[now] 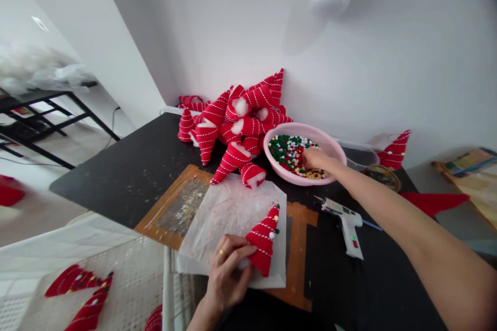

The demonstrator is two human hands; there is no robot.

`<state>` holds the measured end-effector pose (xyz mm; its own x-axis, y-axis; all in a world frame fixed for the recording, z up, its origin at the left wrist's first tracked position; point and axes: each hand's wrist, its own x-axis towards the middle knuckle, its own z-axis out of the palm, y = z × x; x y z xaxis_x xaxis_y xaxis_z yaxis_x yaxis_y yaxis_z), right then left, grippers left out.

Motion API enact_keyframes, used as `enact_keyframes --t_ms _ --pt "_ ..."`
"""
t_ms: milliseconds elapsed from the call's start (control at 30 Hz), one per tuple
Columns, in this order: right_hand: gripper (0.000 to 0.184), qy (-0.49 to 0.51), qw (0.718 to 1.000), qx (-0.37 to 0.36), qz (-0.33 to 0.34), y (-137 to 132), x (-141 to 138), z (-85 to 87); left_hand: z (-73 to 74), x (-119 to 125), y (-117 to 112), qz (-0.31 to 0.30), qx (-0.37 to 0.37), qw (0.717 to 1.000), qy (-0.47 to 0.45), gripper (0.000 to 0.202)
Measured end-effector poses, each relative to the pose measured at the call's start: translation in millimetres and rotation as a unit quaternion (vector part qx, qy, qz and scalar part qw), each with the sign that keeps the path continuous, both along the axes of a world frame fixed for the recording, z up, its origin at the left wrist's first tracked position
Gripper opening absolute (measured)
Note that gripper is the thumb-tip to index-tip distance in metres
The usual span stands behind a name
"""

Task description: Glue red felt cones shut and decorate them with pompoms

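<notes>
My left hand point(230, 265) grips the lower left side of a red cone-shaped hat point(264, 238) with white stripes and a few small pom-poms along its right edge. The hat lies on a sheet of white paper point(217, 217). At the far right end of my reach, my right hand point(315, 158) dips into a pink basket point(334, 151) full of small green, white, red and yellow pom-poms point(285, 152). Its fingertips are down among the pom-poms, so what they hold is hidden. A white glue gun point(347, 222) lies on the black table, below my right forearm.
Behind the paper rises a pile of stuffed red striped cones point(236, 119). A decorated cone point(395, 151) stands by a roll of tape point(383, 178) at the right. Finished-looking cones lie in a white crate point(128, 274) at lower left. Brown tape point(298, 258) borders the work area.
</notes>
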<state>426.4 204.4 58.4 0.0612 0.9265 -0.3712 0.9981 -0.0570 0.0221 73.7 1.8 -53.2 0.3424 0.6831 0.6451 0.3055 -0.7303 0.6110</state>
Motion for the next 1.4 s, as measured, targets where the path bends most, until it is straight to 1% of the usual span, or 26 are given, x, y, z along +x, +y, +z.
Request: enact_keyframes --t_ms 100,167,267,367,433,567,667,800,1000,1200,1267,1333,1400 --pt "0.015 0.073 0.995 0.058 0.025 -13 -14 14.6 -0.4 0 -1 -0.005 -0.006 1.000 -0.008 0.036" --pt "0.008 0.145 0.984 0.091 0.056 -31 -33 23.1 -0.4 0 -2 -0.008 -0.008 1.000 -0.011 0.037" --pt "0.012 0.265 0.953 0.097 0.112 -65 -69 26.9 -1.0 0 -2 -0.008 -0.011 1.000 -0.014 0.038" --pt "0.012 0.353 0.921 0.072 0.148 -95 -100 21.2 -2.5 0 -2 -0.005 -0.013 1.000 -0.017 0.039" --pt "0.013 0.389 0.904 0.055 0.167 -108 -114 14.8 -3.3 0 -3 -0.003 -0.015 1.000 -0.017 0.039" --pt "0.014 0.433 0.874 -0.012 0.222 -115 -128 0.1 -1.8 0 -3 -0.003 -0.018 1.000 -0.016 0.039" --pt "0.016 0.441 0.861 -0.043 0.251 -114 -134 -8.8 0.6 1 -2 -0.004 -0.018 1.000 -0.016 0.039" --pt "0.019 0.433 0.855 -0.059 0.278 -114 -139 -12.3 1.3 1 -3 0.002 -0.013 1.000 -0.013 0.037" --pt "0.022 0.411 0.862 -0.062 0.291 -116 -140 -6.9 0.3 1 -3 0.006 -0.011 1.000 -0.014 0.038" --pt "0.020 0.398 0.876 -0.037 0.271 -125 -138 -7.8 0.5 1 -3 0.007 -0.009 1.000 -0.014 0.038" --pt "0.020 0.402 0.877 -0.041 0.260 -128 -138 -7.9 -0.4 1 -2 0.003 -0.010 1.000 -0.012 0.038" --pt "0.020 0.411 0.877 -0.055 0.245 -130 -136 -4.0 -1.5 1 -2 0.003 -0.013 1.000 -0.010 0.037" --pt "0.020 0.422 0.875 -0.061 0.230 -128 -131 5.3 -2.2 0 -2 0.005 -0.017 1.000 -0.008 0.038"
